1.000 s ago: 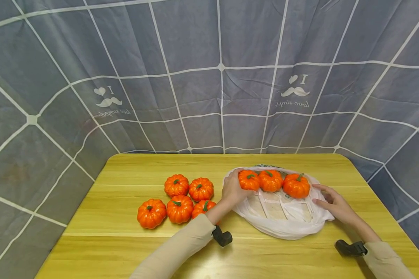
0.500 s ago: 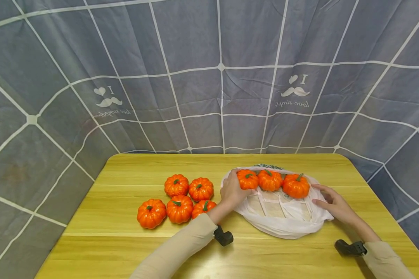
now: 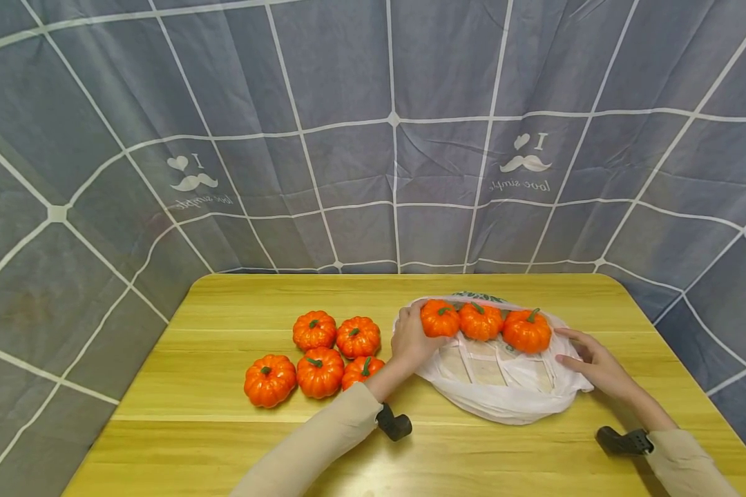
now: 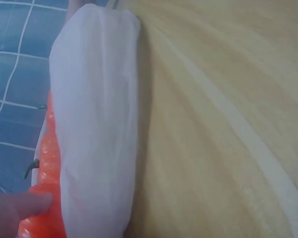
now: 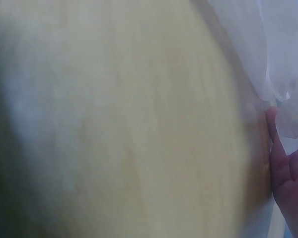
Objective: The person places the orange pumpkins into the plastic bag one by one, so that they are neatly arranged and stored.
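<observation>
While the right hand (image 3: 599, 366) remained almost at the same place, the left hand (image 3: 412, 339) had shifted slightly to the left and far side, and the leftmost pumpkin (image 3: 440, 318) had gone with it inside the white bag (image 3: 503, 408). The change was small, so I judged it to be a fine correction of position, not a lifting; it opened a little more room along the row. The left thumb and fingers were clamped on this pumpkin, the thumb at its near side. The right thumb and fingers were apart from each other and touched the right side of the bag, but I cannot tell how firmly they pressed. In all I counted eight orange pumpkins. Three were inside the bag, in one row along its far part: the leftmost, then the middle pumpkin (image 3: 481, 322) just beside it, and the right pumpkin (image 3: 527, 333) close to the right hand. Five other pumpkins (image 3: 320, 373) stood on the left part of the table (image 3: 161, 442), one of them partly hidden by the left sleeve (image 3: 323, 442). There were one bag, two hands and two black wrist cameras (image 3: 394, 422).
</observation>
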A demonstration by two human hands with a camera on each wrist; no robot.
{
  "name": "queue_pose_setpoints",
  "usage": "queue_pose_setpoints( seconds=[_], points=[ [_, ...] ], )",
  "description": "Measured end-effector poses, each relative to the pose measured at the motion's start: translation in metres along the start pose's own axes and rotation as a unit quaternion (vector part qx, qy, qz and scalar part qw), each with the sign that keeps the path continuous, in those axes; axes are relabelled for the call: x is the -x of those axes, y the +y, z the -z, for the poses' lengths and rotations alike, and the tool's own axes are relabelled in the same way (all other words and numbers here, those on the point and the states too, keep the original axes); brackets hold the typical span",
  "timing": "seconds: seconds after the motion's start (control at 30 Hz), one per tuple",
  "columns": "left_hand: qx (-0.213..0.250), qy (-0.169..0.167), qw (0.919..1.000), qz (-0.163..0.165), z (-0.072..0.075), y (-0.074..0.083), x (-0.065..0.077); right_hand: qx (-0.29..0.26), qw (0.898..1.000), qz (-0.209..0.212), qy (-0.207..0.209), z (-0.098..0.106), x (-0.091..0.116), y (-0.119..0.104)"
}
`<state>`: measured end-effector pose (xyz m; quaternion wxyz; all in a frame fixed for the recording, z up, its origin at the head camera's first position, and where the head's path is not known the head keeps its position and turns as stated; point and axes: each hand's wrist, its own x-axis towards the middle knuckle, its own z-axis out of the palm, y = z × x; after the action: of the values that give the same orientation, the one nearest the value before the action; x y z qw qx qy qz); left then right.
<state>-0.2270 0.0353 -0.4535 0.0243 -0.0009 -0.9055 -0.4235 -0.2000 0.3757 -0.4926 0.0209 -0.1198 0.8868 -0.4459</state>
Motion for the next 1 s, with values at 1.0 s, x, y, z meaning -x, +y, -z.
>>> queue_pose_setpoints(
  seconds=[1.0],
  points=[
    [0.041,0.025,0.9988,-0.010,0.011,0.001,0.003,0.011,1.000,-0.003,0.011,-0.002,-0.001,0.001]
  ],
)
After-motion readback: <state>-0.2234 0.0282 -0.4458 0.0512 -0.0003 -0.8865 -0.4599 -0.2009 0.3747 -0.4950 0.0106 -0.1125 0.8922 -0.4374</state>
